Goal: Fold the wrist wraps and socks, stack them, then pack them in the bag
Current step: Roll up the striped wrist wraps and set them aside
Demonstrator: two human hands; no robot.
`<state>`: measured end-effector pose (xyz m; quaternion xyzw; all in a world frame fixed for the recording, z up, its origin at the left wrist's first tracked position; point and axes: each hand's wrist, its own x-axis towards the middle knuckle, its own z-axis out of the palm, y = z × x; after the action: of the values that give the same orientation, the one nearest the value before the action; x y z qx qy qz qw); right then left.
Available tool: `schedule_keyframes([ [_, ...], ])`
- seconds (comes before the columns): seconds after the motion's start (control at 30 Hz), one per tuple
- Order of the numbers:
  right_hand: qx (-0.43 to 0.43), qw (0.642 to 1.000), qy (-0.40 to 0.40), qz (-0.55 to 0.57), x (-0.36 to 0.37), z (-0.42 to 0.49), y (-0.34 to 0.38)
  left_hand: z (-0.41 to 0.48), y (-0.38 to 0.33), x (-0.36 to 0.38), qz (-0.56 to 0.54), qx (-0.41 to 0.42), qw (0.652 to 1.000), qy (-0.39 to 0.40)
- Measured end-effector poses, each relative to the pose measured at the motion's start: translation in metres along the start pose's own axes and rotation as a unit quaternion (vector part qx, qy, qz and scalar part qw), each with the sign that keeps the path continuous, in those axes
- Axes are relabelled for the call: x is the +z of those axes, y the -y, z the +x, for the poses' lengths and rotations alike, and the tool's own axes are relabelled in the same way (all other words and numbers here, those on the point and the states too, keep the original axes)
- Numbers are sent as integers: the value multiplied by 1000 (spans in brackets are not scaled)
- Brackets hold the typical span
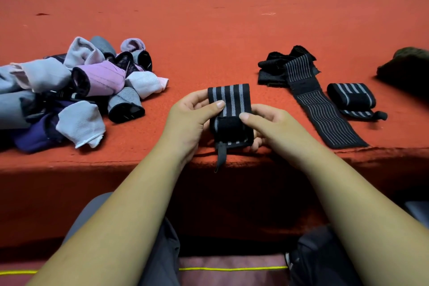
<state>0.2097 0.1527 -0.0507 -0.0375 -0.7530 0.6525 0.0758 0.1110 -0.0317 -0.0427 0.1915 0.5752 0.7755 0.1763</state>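
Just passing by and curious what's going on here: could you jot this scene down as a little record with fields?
surface: red table
held item: striped wrap, folded up, at the table's near edge
left hand: grips the wrap's left side, thumb on top
right hand: grips its right side, thumb on the black tab
table's left: pile of pink, grey and purple fabric pieces
table's right: long wrap lying flat; rolled wrap beside it

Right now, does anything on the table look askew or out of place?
One long striped wrap lies unrolled, reaching the front edge of the table; a crumpled black heap sits behind it. Nothing looks damaged.
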Motion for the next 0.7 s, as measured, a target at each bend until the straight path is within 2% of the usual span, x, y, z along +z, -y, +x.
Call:
schedule_keyframes([
  [0.07, -12, 999, -24, -22, -1, 0, -2, 0, -1, 1, 6, -9, 1000, 28],
  [0.2, -22, 996, -82, 19, -1, 1, -4, -5, -1, 4, 61, -49, 993, 84],
  [0.27, -22, 996, -88, 16, -4, 1, -5, -6, 0, 5, 85, -51, 991, 85],
  [0.47, -17, 998, -55, -37, -10, -5, 0, -6, 2, 8, 66, -40, 996, 50],
  [0.7, -21, 989, -145, -38, -25, -10, 2, -3, 9, 22, 60, -22, 994, 91],
])
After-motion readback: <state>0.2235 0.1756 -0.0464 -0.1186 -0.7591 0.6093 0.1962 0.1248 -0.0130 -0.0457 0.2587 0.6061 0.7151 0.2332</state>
